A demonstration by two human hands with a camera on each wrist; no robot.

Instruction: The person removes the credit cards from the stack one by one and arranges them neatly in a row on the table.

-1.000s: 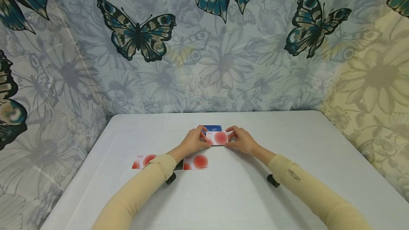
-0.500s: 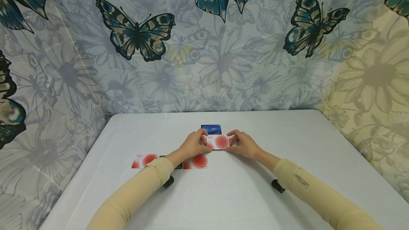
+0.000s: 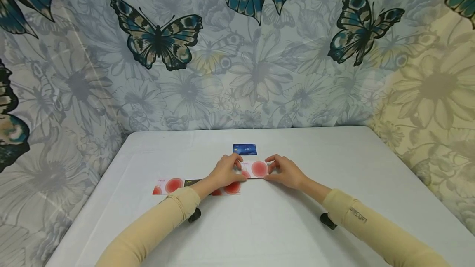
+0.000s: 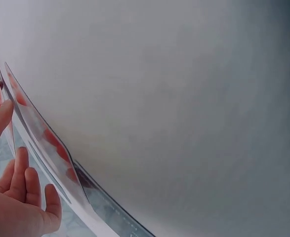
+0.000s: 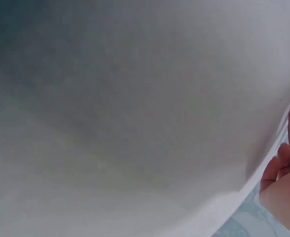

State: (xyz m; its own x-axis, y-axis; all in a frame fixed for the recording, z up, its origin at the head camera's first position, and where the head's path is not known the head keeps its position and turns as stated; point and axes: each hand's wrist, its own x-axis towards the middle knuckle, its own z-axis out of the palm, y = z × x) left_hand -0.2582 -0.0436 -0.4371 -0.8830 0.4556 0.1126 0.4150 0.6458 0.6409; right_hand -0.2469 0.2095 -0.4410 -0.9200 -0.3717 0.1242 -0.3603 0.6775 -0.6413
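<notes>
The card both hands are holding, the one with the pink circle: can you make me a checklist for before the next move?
1. Left hand on the left edge of the held card: ok.
2. Right hand on its right edge: ok.
3. Pink circle side visible from the head view: ok.
4. Held card apart from the blue VIP card beyond it: ok, a strip of white tabletop shows between.
5. Other cards fully visible: not ok, the left arm hides part of the black card.
6. Held card lifted off the tabletop: cannot tell.
</notes>
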